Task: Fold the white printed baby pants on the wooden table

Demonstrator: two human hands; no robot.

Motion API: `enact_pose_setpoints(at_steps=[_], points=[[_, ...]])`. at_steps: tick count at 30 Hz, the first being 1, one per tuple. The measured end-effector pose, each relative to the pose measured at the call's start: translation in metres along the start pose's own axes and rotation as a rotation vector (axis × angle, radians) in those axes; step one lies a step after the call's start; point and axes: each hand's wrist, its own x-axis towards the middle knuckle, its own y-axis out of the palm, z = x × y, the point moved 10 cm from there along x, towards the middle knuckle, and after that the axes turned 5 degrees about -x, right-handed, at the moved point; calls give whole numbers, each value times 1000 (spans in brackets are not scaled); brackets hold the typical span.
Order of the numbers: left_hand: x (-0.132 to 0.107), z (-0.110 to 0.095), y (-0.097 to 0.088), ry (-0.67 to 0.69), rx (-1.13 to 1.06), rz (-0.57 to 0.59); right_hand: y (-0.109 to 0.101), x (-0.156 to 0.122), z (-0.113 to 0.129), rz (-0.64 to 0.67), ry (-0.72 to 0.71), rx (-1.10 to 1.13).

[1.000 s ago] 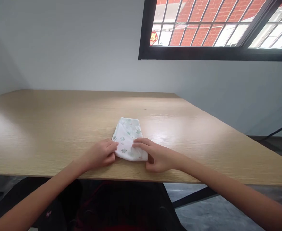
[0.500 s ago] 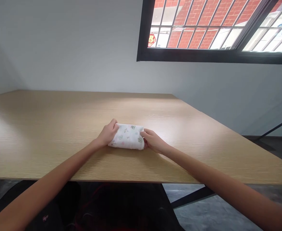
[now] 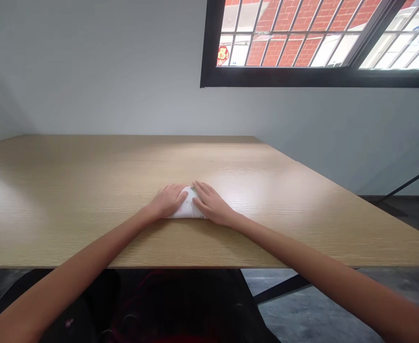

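A white folded cloth [image 3: 188, 207] with small printed figures lies on the light wood table, and much of it is hidden under my hands. My left hand [image 3: 169, 200] rests on its left part, fingers stretched forward and the thumb toward the middle. Over the right part lies my right hand [image 3: 212, 204], palm down with its fingers laid out flat. Between the two hands a strip of the cloth shows, down to its near edge.
The wood table [image 3: 87, 166] reaches back to a grey-white wall [image 3: 105, 66]. A barred window with a dark frame [image 3: 281, 77] is at upper right. The table's front edge runs just before my body, and a dark table leg [image 3: 284, 287] shows below it.
My hands have shifted from gripping the cloth's two ends to lying flat on top of it, closer together. The view has tilted slightly.
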Motion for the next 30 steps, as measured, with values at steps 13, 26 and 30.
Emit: enact_pose_setpoints(at_steps=[13,26,30], points=[[-76,16,-21,-195,-276,-46,-16,-21,-8,42,84,459],[-73,8,-14,-204,6,26,-9,-30,31,113,-186,99],[-65,-25,15,-108,20,82,-18,-58,60,65,-329,-57]])
